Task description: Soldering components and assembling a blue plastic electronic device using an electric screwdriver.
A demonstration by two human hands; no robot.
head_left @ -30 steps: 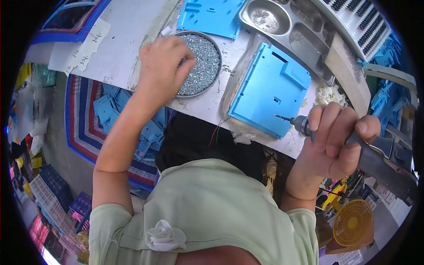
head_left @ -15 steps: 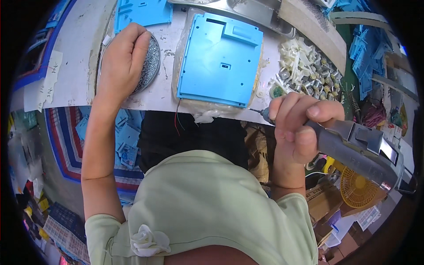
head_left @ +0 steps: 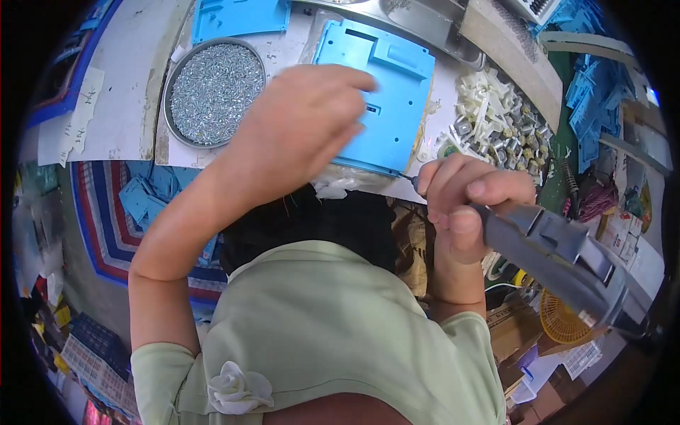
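Observation:
My left hand (head_left: pixel 301 120), slightly blurred, is over the left side of a flat blue plastic housing (head_left: pixel 397 106). Its fingers are drawn together; anything between them is too small or hidden to see. My right hand (head_left: pixel 474 188) grips a dark electric screwdriver (head_left: pixel 552 244) whose thin bit points at the housing's near right corner. Whether the bit touches the housing, I cannot tell. Small silvery screws (head_left: pixel 216 92) fill a round metal dish (head_left: pixel 167 106) left of the housing. A clear plastic bag (head_left: pixel 340 185) lies beneath the housing.
Another blue plastic part (head_left: pixel 241 18) lies beyond the dish. White plastic pieces (head_left: pixel 482 95) and small metal parts (head_left: pixel 520 138) are heaped to the right. A metal tray (head_left: pixel 425 25) stands at the back. Blue parts (head_left: pixel 145 198) sit in a striped bag below the table's left edge.
My left hand has left the screw dish and moved right, over the housing. The screwdriver in my right hand has shifted slightly left, its bit nearer the housing's corner.

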